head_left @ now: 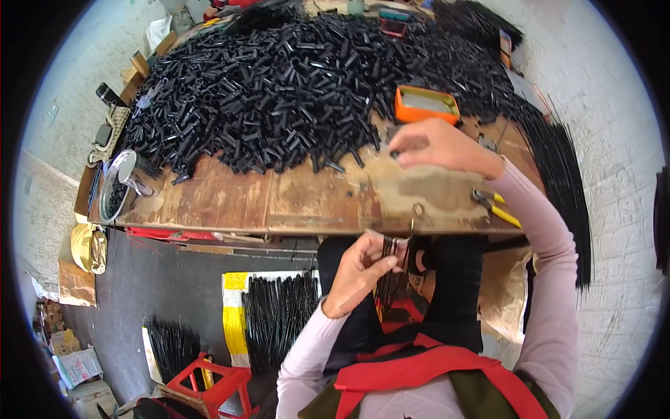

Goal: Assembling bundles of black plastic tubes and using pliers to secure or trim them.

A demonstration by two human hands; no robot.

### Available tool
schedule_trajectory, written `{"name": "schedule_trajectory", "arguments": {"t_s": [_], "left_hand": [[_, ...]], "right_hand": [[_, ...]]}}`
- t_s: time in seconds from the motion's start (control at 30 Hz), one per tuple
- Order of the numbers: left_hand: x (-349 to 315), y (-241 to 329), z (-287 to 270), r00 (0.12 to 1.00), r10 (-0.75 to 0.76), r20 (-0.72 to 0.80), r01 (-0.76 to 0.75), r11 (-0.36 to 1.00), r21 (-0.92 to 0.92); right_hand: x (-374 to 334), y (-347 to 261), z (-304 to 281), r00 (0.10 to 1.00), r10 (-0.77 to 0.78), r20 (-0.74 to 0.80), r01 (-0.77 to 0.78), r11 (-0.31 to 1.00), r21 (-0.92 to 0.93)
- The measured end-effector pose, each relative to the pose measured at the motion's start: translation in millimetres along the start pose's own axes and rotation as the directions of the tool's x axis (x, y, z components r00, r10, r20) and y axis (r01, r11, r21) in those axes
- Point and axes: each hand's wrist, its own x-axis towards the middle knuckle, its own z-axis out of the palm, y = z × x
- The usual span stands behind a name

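My left hand (361, 271) is just off the table's front edge, above my lap. Its fingers are closed round several thin dark rods (386, 288) that hang down between my knees. Beside its fingertips a slim metal piece with a ring end (418, 209) sticks up past the table edge. Over the table my right hand (447, 148) is raised, slightly blurred, its thumb and fingers pinched together on a small black piece (394, 154). Past that hand spreads a wide heap of short black tube-like parts (279, 91).
An orange tin (427, 105) stands behind my right hand. Yellow-handled pliers (497, 206) lie near the right edge. Long black rods (565, 188) droop off the table's right side. A clear jar (136, 174) lies front left. On the floor are rod bundles (279, 314) and a red stool (216, 377).
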Motion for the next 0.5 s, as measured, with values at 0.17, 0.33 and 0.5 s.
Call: {"name": "schedule_trajectory", "arguments": {"t_s": [0.17,0.33,0.5], "left_hand": [[-1,20,43,0.991,0.024,0.128,-0.038,0.993,0.109],[-13,19,74,0.985,0.014,0.174,-0.037,0.991,0.129],[-33,22,103,0.975,0.012,0.22,-0.05,0.985,0.166]], "right_hand": [[-78,-70,9,0.983,0.079,0.168,-0.086,0.996,0.038],[-134,-88,11,0.998,-0.046,0.053,0.047,0.999,-0.018],[-175,-100,26,0.989,0.08,-0.125,-0.04,0.956,0.291]]}}
